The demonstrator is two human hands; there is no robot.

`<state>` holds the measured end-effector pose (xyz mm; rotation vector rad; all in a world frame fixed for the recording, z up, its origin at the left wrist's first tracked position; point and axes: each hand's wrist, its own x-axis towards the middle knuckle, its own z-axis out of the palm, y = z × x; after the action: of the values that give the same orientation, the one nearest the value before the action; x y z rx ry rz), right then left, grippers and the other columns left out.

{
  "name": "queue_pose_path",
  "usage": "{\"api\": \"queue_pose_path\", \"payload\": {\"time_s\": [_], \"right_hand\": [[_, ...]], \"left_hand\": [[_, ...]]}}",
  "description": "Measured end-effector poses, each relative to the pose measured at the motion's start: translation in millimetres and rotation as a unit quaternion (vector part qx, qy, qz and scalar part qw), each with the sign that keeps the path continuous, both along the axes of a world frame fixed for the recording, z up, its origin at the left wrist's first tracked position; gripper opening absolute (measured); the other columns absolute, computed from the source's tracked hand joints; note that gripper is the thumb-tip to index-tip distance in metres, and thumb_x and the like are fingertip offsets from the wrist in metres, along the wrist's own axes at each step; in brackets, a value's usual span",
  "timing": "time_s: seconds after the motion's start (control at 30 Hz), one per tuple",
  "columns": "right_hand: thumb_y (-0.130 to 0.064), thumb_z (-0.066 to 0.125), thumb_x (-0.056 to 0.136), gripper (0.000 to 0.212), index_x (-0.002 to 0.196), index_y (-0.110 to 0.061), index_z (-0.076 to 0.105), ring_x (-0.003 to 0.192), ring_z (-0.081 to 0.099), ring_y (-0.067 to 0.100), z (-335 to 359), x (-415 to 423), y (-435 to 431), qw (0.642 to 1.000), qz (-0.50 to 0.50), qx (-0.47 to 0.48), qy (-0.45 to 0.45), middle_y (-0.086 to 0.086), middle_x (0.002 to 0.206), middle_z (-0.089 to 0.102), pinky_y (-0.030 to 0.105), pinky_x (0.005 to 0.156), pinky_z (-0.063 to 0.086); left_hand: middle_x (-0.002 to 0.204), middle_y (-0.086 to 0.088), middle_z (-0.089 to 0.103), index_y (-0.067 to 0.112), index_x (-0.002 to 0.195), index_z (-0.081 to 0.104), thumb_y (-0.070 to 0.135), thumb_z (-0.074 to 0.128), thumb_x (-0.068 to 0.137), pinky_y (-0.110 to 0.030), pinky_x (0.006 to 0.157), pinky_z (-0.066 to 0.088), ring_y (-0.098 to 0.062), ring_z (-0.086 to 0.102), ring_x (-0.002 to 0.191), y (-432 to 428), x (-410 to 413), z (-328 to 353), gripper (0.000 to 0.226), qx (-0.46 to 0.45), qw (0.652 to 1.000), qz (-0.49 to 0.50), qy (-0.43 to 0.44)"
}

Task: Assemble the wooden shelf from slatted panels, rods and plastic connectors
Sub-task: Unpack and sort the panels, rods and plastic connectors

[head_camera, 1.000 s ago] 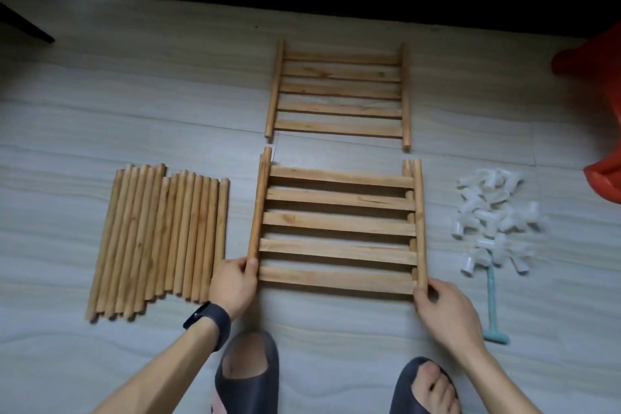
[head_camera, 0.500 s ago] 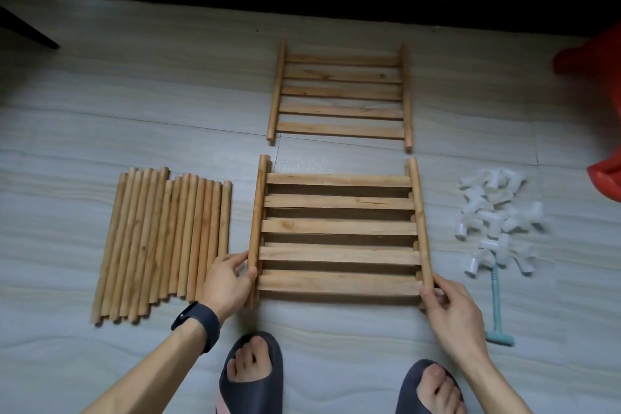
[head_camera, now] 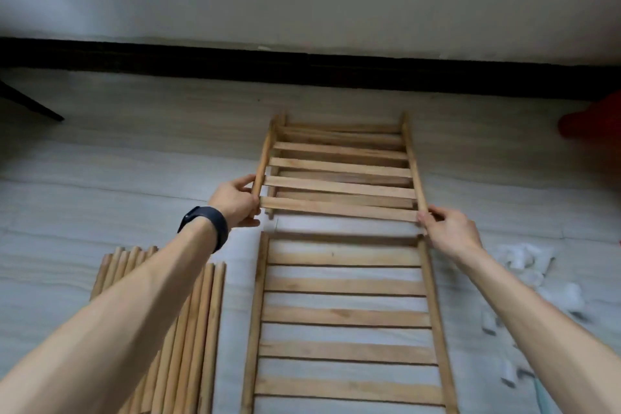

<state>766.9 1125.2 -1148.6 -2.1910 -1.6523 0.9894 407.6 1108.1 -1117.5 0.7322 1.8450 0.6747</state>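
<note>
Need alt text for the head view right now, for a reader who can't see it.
Both hands, left and right, hold a slatted panel by its near corners over another panel lying by the wall. A third panel lies nearer on the floor, rods to its left, white connectors to its right.

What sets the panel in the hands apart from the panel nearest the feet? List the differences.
1. The held panel is gripped at its near corners by the left hand and right hand; the near panel is untouched.
2. The held panel is farther away, above another panel; the near panel lies flat on the floor.
Both are wooden, with slats between two side rails.
</note>
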Motion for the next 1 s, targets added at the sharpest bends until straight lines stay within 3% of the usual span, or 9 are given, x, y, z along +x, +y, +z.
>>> {"api": "queue_pose_path", "payload": {"time_s": [0.13,0.23,0.3,0.4,0.5,0.7,0.83,0.93,1.0], "right_hand": [[-0.041,0.053,0.101,0.038,0.130,-0.021,0.066,0.106,0.065,0.035,-24.2,-2.1,38.6,0.999,-0.047,0.020,0.017,0.010,0.109,0.074,0.039,0.091,0.052],[-0.048,0.051,0.099,0.045,0.136,-0.024,0.060,0.106,0.065,0.034,-33.9,-2.5,52.6,0.998,-0.049,0.014,0.021,0.009,0.110,0.073,0.042,0.094,0.052],[-0.051,0.048,0.099,0.051,0.140,-0.022,0.056,0.113,0.060,0.036,-37.4,-4.3,53.0,1.000,-0.011,-0.010,-0.021,0.014,0.120,0.068,0.041,0.095,0.050],[-0.043,0.052,0.100,0.051,0.141,-0.012,0.053,0.121,0.055,0.038,-41.2,-7.5,41.8,1.000,-0.012,-0.011,-0.018,0.017,0.132,0.062,0.040,0.098,0.045],[-0.036,0.051,0.102,0.043,0.137,-0.011,0.057,0.120,0.057,0.037,-45.0,-6.5,28.2,1.000,-0.013,0.016,-0.005,0.015,0.129,0.065,0.037,0.096,0.044],[-0.034,0.044,0.105,0.036,0.121,-0.010,0.066,0.106,0.059,0.040,-44.7,-4.7,22.9,0.999,-0.034,0.019,-0.020,0.018,0.110,0.070,0.037,0.084,0.044],[-0.030,0.044,0.105,0.034,0.120,-0.007,0.062,0.107,0.057,0.042,-43.6,-8.5,23.2,0.998,-0.060,0.012,-0.021,0.019,0.110,0.067,0.041,0.088,0.047],[-0.032,0.045,0.104,0.035,0.117,-0.008,0.066,0.107,0.057,0.043,-44.8,-7.7,20.8,0.997,-0.067,0.016,-0.027,0.020,0.109,0.069,0.039,0.085,0.045],[-0.037,0.046,0.103,0.037,0.114,-0.010,0.069,0.110,0.056,0.043,-43.3,-7.6,19.0,0.996,-0.079,0.009,-0.035,0.020,0.109,0.070,0.038,0.084,0.044]], "left_hand": [[0.116,0.000,0.064,0.025,0.145,0.051,-0.002,0.046,0.099,-0.028,0.056,0.060,-0.017,0.062,0.076,36.6,5.3,-22.1,0.053,0.026,0.999,0.014,0.021],[0.136,-0.001,0.061,0.026,0.149,0.045,0.004,0.050,0.095,-0.038,0.092,0.057,-0.024,0.063,0.106,45.8,6.5,-37.5,0.059,0.012,0.996,-0.022,0.087],[0.138,-0.002,0.058,0.025,0.153,0.038,0.005,0.051,0.091,-0.034,0.100,0.050,-0.030,0.059,0.119,41.5,12.0,-43.2,0.066,-0.021,0.983,-0.089,0.160],[0.132,-0.013,0.060,0.015,0.147,0.041,0.013,0.046,0.098,-0.035,0.094,0.047,-0.037,0.058,0.114,32.3,22.7,-53.3,0.049,-0.024,0.975,-0.079,0.208],[0.122,-0.015,0.065,0.011,0.133,0.056,0.019,0.047,0.101,-0.034,0.084,0.048,-0.035,0.061,0.101,28.6,24.2,-61.7,0.034,-0.031,0.974,-0.048,0.218],[0.118,-0.012,0.067,0.015,0.133,0.059,0.021,0.048,0.102,-0.041,0.092,0.055,-0.033,0.064,0.100,19.8,28.6,-64.3,0.034,-0.036,0.978,-0.040,0.202],[0.116,-0.012,0.066,0.012,0.130,0.058,0.014,0.050,0.097,-0.044,0.093,0.055,-0.033,0.064,0.101,17.3,31.0,-60.9,0.034,-0.048,0.983,-0.016,0.178],[0.118,-0.012,0.067,0.014,0.131,0.060,0.021,0.050,0.099,-0.040,0.093,0.054,-0.033,0.064,0.103,15.1,32.4,-61.6,0.034,-0.047,0.981,-0.001,0.187],[0.114,-0.014,0.068,0.013,0.121,0.066,0.029,0.047,0.101,-0.036,0.084,0.051,-0.034,0.062,0.097,13.3,33.5,-63.5,0.032,-0.064,0.977,0.002,0.203]]}}
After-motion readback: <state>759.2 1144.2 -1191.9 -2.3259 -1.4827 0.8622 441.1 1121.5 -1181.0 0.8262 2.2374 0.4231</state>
